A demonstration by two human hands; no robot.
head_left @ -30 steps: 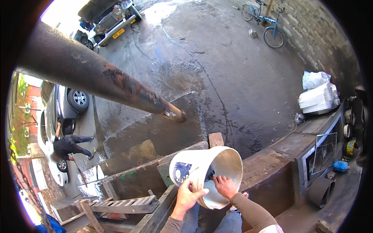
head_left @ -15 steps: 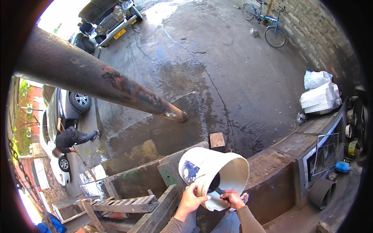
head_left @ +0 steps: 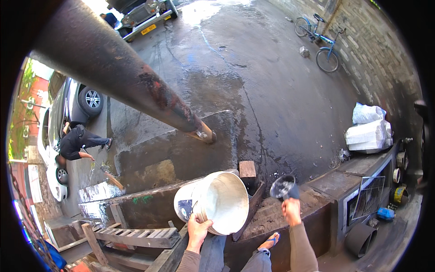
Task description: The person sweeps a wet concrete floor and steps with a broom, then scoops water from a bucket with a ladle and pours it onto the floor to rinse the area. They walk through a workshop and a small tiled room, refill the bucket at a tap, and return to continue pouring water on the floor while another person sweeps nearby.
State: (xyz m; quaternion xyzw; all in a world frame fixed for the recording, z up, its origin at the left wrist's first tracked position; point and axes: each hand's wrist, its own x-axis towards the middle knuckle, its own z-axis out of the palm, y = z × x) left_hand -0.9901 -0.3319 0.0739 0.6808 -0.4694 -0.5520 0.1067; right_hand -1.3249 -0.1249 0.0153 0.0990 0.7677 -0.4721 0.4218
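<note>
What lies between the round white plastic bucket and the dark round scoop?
A thin, dark, slanting slab, material unclear, shows between bucket and scoop in the head view.

The round white plastic bucket (head_left: pixel 222 204) carries a dark blue printed patch on its side; its inner wall is a dirty off-white. The rounded black dipper (head_left: pixel 288 191) shows whitish streaks inside. The long fabric sleeves (head_left: pixel 302 247) are brown, the denim trousers (head_left: pixel 212 255) faded grey-blue. The thick dark brown pole (head_left: pixel 118 65) is mottled with rust red, the slim bicycle (head_left: pixel 329 49) blue, the bulky plastic-wrapped bundle (head_left: pixel 368 136) white.
</note>
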